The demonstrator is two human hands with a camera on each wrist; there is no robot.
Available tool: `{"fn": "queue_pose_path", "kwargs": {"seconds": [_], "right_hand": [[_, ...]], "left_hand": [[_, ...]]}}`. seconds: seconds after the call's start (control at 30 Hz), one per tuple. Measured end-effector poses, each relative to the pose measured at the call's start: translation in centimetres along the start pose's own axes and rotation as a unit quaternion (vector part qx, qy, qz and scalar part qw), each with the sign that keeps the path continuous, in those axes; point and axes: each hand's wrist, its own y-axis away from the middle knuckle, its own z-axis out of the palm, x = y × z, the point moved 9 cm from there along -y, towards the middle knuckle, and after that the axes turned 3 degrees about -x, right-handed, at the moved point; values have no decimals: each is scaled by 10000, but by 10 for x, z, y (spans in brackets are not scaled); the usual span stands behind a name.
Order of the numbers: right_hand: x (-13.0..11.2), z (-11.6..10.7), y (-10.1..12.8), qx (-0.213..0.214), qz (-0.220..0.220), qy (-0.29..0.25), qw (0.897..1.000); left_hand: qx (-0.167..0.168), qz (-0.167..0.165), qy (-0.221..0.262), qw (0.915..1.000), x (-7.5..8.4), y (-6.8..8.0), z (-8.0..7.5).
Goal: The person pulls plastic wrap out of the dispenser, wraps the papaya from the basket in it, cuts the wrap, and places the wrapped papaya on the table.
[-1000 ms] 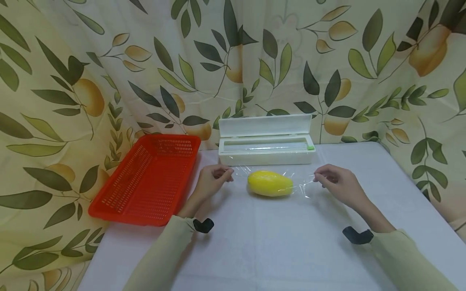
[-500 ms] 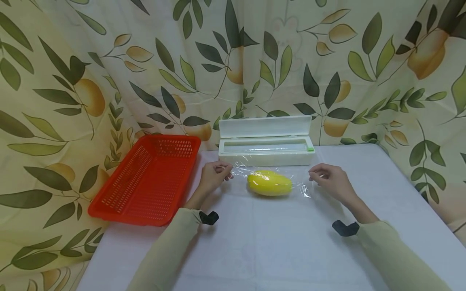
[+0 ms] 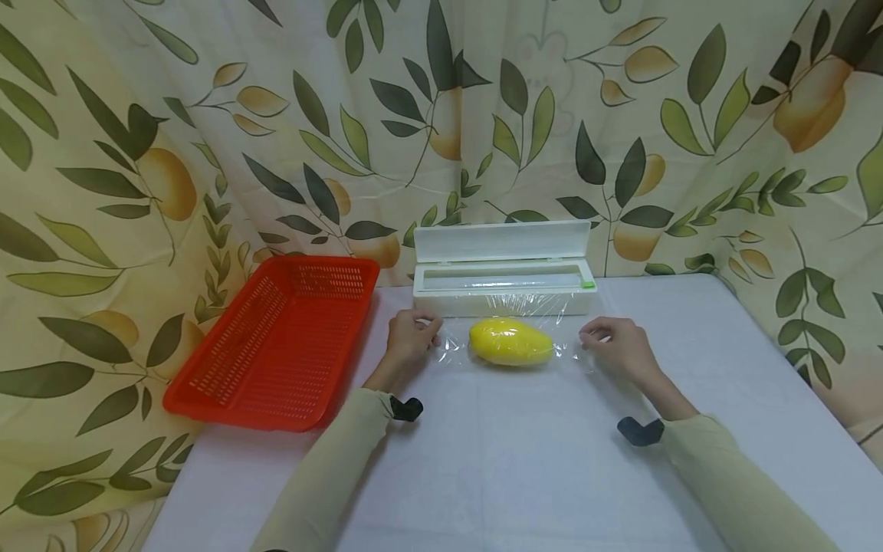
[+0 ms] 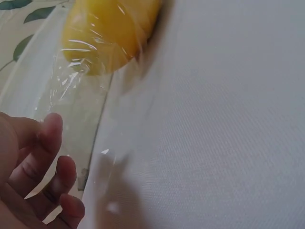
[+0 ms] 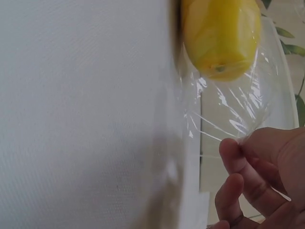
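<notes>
A yellow mango (image 3: 511,342) lies on the white table (image 3: 524,460) under a sheet of clear cling film (image 3: 451,346). My left hand (image 3: 412,336) pinches the film's left edge just left of the fruit. My right hand (image 3: 610,343) pinches the right edge. The left wrist view shows the mango (image 4: 107,36) beneath wrinkled cling film (image 4: 71,86) beyond my curled fingers (image 4: 47,148). In the right wrist view the cling film (image 5: 228,114) stretches from the mango (image 5: 221,36) to my pinching fingertips (image 5: 236,145).
A white cling film dispenser (image 3: 503,268) stands open right behind the mango, its film running down over the fruit. A red plastic basket (image 3: 276,341) sits at the left, partly over the table's edge. A leaf-patterned curtain (image 3: 138,153) hangs behind and on both sides.
Both hands have drawn inward and lowered toward the table, bringing the film down over the mango. The mango has stayed in place.
</notes>
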Motion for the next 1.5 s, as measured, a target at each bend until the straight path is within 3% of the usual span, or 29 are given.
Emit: {"fn": "queue_pose_path", "kwargs": {"seconds": [0.23, 0.6, 0.83, 1.2, 1.5], "right_hand": [[-1, 5, 0, -67, -51, 119, 9999], [0, 9, 0, -81, -23, 126, 9999], [-12, 2, 3, 254, -441, 322, 9982], [-14, 8, 2, -36, -327, 387, 9987], [-9, 10, 2, -66, -463, 389, 9981]], "left_hand": [[-24, 236, -586, 9980, 2, 0, 3], [-196, 264, -745, 9967, 2, 1, 3], [-291, 335, -616, 9971, 4, 3, -2], [-458, 228, -395, 9979, -6, 3, -7], [-502, 327, -494, 9970, -6, 3, -6]]}}
